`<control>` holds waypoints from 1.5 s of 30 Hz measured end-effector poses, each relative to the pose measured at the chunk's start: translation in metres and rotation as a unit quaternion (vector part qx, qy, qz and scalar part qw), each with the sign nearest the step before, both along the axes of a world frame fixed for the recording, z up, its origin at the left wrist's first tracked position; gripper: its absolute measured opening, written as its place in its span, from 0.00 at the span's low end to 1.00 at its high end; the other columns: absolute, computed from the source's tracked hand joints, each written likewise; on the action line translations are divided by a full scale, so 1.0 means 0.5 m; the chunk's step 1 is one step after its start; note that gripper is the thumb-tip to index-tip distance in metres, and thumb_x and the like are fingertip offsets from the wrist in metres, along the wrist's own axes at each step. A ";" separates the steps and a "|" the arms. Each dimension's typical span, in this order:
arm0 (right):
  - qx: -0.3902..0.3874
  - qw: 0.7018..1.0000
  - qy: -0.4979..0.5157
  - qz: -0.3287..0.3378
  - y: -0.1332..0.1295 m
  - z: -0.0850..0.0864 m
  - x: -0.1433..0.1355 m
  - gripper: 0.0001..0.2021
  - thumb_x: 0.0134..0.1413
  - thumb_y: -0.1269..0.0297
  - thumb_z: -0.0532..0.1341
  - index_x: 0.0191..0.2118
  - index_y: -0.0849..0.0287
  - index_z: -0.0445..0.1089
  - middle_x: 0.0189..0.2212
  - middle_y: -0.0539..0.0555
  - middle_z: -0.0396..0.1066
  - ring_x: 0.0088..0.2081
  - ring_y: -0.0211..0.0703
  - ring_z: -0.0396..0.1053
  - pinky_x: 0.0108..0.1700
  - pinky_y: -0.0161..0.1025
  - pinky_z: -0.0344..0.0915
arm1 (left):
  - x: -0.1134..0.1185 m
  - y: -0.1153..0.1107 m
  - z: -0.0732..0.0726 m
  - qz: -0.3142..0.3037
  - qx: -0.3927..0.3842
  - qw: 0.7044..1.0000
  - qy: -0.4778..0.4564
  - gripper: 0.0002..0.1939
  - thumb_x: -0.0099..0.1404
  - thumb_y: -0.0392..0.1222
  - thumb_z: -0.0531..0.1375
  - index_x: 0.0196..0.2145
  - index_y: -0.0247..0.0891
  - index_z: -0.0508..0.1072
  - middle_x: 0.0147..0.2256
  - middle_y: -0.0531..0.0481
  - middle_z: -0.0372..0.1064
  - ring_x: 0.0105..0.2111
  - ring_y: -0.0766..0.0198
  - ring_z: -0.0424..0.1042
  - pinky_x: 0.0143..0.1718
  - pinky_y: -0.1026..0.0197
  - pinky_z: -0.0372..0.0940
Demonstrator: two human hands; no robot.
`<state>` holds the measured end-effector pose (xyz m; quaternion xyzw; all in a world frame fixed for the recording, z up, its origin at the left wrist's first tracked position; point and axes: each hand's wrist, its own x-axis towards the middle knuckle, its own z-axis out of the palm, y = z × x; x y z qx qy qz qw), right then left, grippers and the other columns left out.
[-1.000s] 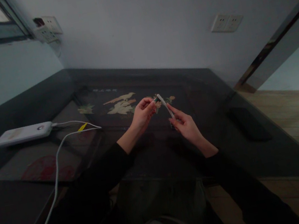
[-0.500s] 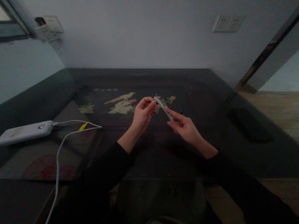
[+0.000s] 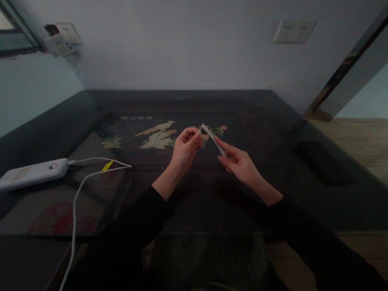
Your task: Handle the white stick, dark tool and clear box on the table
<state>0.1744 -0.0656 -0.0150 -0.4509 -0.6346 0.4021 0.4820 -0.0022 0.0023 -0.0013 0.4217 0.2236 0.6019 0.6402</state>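
Working above the dark tabletop (image 3: 272, 122). With the right hand (image 3: 238, 159), holding a slim white stick (image 3: 212, 137), just drawn slightly back from the left hand (image 3: 183, 148), apparently between strokes. With the left, narrowly pinching a tiny dark piece (image 3: 201, 130) beside the tip, too small to identify.
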 end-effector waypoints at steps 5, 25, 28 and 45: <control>0.010 1.000 -0.007 -0.017 0.003 0.002 0.001 0.30 0.59 0.62 0.63 0.67 0.51 0.66 0.26 0.47 0.63 0.21 0.32 0.52 0.20 0.32 0.50 | 0.000 -0.002 0.003 0.004 -0.019 1.000 0.020 0.17 0.55 0.44 0.73 0.29 0.38 0.68 0.26 0.58 0.66 0.24 0.75 0.65 0.29 0.69 0.63; 0.048 0.995 0.051 -0.067 0.009 0.006 -0.002 0.20 0.52 0.61 0.67 0.51 0.59 0.73 0.24 0.44 0.61 0.22 0.33 0.55 0.23 0.33 0.54 | 0.009 -0.024 -0.013 -0.075 -0.040 0.993 0.087 0.25 0.51 0.43 0.76 0.44 0.37 0.74 0.39 0.50 0.77 0.31 0.71 0.72 0.33 0.67 0.67; 0.077 0.994 0.017 -0.081 0.003 0.011 -0.005 0.17 0.50 0.63 0.68 0.47 0.59 0.75 0.22 0.44 0.62 0.23 0.35 0.59 0.26 0.34 0.58 | 0.018 -0.038 -0.019 -0.095 -0.040 0.985 0.138 0.24 0.50 0.42 0.76 0.44 0.36 0.77 0.41 0.46 0.78 0.36 0.66 0.75 0.34 0.67 0.67; 0.137 0.975 -0.066 -0.160 -0.001 0.017 0.003 0.07 0.53 0.60 0.67 0.35 0.58 0.79 0.30 0.54 0.79 0.30 0.44 0.71 0.35 0.40 0.66 | 0.034 -0.045 -0.042 -0.082 -0.031 0.985 0.147 0.17 0.55 0.46 0.73 0.39 0.34 0.82 0.38 0.45 0.80 0.36 0.65 0.76 0.45 0.60 0.69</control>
